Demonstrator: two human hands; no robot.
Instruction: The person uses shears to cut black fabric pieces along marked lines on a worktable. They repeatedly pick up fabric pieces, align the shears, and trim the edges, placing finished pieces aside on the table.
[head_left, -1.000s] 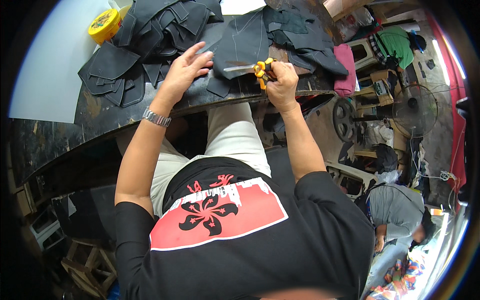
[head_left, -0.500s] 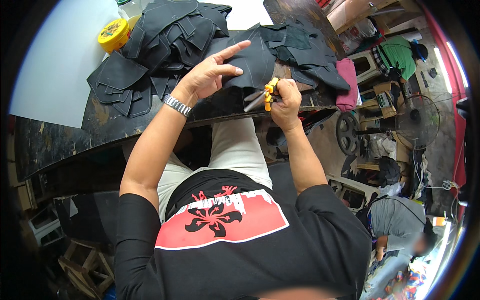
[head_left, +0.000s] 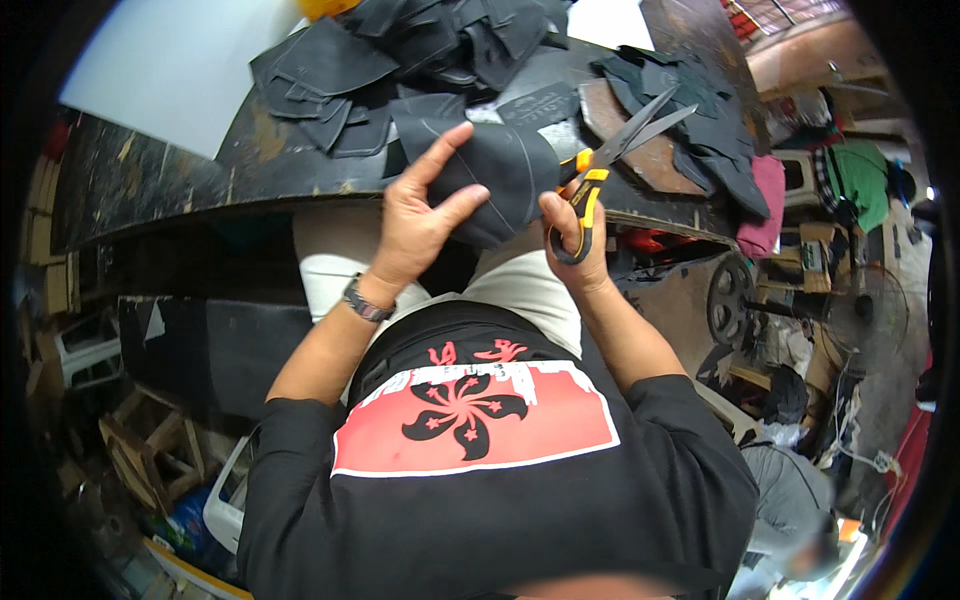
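- At 11 o'clock from the held sheet (head_left: pixel 518 165), heaped black pieces (head_left: pixel 345 65) look already cut to shape.
- The sheet, at 12 o'clock, seems smooth and supple; its curved pale lines look uncut.
- Left hand (head_left: pixel 415 222): thumb and forefinger apart; hidden fingers, cannot tell.
- Right hand (head_left: pixel 588 270) clamps scissors (head_left: pixel 602 163), metal blades parted between 1 and 2 o'clock.

Yellow tub (head_left: pixel 328 6): cut by top edge | left hand (head_left: pixel 410 222): 3 fingers hidden | scissors (head_left: pixel 604 155): partly covered by right hand (head_left: pixel 588 264)
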